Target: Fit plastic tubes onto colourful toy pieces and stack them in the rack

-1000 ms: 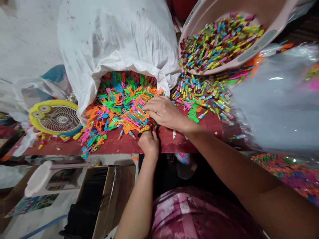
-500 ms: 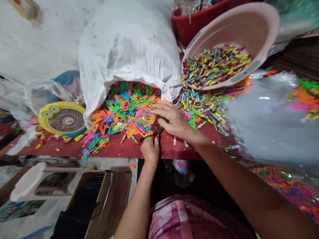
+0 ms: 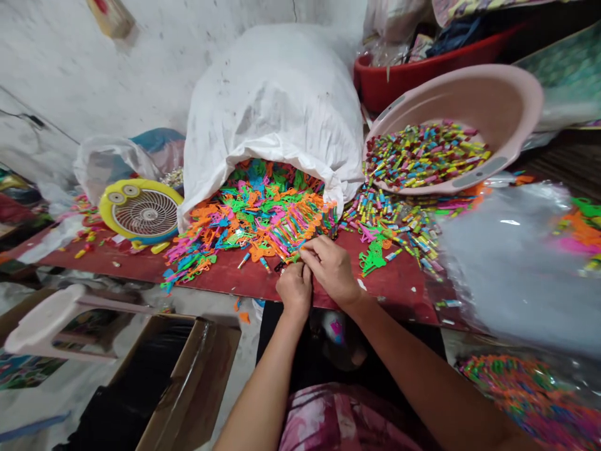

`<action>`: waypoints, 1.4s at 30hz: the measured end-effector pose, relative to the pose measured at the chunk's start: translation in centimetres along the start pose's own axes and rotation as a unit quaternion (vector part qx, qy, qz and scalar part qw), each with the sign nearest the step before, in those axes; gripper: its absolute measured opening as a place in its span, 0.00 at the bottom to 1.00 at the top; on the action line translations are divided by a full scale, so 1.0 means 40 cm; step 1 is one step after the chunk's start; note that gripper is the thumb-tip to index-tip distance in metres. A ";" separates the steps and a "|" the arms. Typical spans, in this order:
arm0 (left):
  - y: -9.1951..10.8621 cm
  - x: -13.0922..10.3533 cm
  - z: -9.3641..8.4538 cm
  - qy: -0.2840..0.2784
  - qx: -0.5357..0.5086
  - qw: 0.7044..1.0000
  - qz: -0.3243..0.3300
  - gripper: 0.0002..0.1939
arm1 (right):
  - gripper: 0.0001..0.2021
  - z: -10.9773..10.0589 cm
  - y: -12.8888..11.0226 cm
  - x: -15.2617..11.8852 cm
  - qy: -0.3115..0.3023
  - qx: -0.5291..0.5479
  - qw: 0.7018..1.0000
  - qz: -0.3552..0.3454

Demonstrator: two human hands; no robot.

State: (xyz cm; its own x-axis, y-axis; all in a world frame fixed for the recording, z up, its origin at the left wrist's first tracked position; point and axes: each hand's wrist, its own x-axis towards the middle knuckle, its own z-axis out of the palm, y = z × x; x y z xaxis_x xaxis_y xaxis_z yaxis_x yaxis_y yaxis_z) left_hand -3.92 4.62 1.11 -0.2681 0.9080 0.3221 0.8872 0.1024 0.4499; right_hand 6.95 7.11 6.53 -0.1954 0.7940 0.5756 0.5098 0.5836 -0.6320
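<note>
My left hand (image 3: pixel 295 287) is closed at the table's front edge, thumb up against the fingers. My right hand (image 3: pixel 332 268) is closed in a pinch just beside it, the fingers of both hands nearly touching. What either hand grips is too small and covered to name; a bit of orange shows by the right fingertips. Right behind the hands lies a row of small coloured plastic sticks (image 3: pixel 295 230), side by side, with dark bits at its ends. Left of it spreads a heap of flat orange, green, pink and blue plastic pieces (image 3: pixel 239 210), spilling from a white sack (image 3: pixel 277 94).
A tilted pink basin (image 3: pixel 511 103) of small striped tubes (image 3: pixel 422 153) stands at the right, with more tubes spilled before it. Farther right lies a clear plastic bag (image 3: pixel 507 263). At left are a yellow fan (image 3: pixel 141 213), a stool (image 3: pixel 51 319) and a cardboard box (image 3: pixel 206 376).
My right hand has come down from over the row of sticks to beside my left hand, its fingers closing, and the row is uncovered. The camera view has shifted.
</note>
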 end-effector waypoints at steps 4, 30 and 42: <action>0.001 -0.001 0.000 -0.006 -0.015 1.000 -0.001 0.14 | 0.10 0.024 -0.012 0.010 0.056 -0.058 0.996 0.037; -0.073 0.088 -0.113 0.092 -0.164 0.977 0.101 0.10 | 0.07 -0.039 -0.037 0.074 -0.085 -0.090 0.990 -0.068; -0.120 0.060 -0.073 0.091 -0.368 0.921 0.095 0.22 | 0.05 -0.055 -0.077 0.117 -0.118 -0.276 0.922 -0.245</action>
State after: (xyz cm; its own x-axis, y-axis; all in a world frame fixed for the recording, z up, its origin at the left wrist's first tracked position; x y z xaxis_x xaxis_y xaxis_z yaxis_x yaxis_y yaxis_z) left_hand -9.92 5.11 2.14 -0.2511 0.7913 0.5576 0.4486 -0.4153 0.7914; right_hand 6.31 8.67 12.33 -0.6590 0.5105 0.5524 0.6481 0.7581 0.0726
